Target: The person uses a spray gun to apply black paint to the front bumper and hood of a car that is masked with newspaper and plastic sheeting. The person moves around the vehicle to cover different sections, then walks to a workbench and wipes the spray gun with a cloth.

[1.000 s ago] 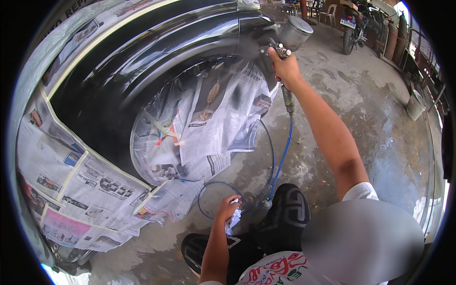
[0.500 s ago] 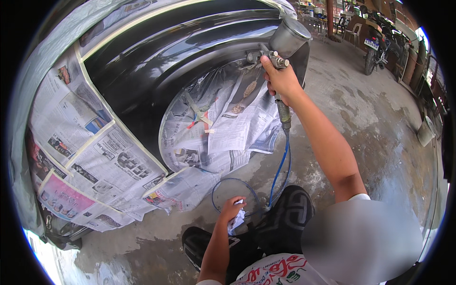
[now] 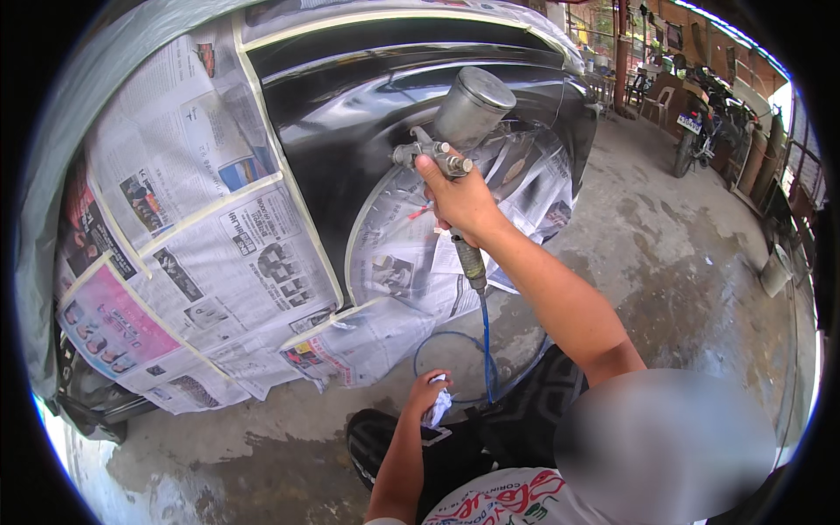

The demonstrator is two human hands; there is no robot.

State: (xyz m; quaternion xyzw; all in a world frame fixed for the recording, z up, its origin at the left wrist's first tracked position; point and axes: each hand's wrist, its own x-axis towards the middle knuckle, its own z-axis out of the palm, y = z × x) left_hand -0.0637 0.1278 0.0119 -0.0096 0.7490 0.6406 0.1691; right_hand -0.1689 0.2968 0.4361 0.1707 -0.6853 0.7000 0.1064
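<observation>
My right hand (image 3: pixel 459 206) is closed round the grip of a metal spray gun (image 3: pixel 437 157) with a grey cup on top. The gun's nozzle end points toward the glossy black car fender (image 3: pixel 306 149), over the wheel arch; I cannot make out whether paint is coming out. A blue air hose (image 3: pixel 486 341) hangs from the gun's handle and loops on the floor. Low down, above my knees, my left hand (image 3: pixel 426 391) grips a crumpled white cloth or paper (image 3: pixel 438 405). Masking newspaper (image 3: pixel 262 245), edged with pale tape, covers the panel left of the fender.
Clear plastic and newspaper (image 3: pixel 394 254) hang over the wheel. Wet patches mark the concrete floor (image 3: pixel 647 254). Toward the far right stand a motorcycle (image 3: pixel 700 131), a white chair (image 3: pixel 656 103) and a bucket (image 3: pixel 776 269).
My right hand has carried the spray gun leftward and a little down along the fender, above the wheel arch. The view has shifted too. My left hand keeps hold of the crumpled white piece.
</observation>
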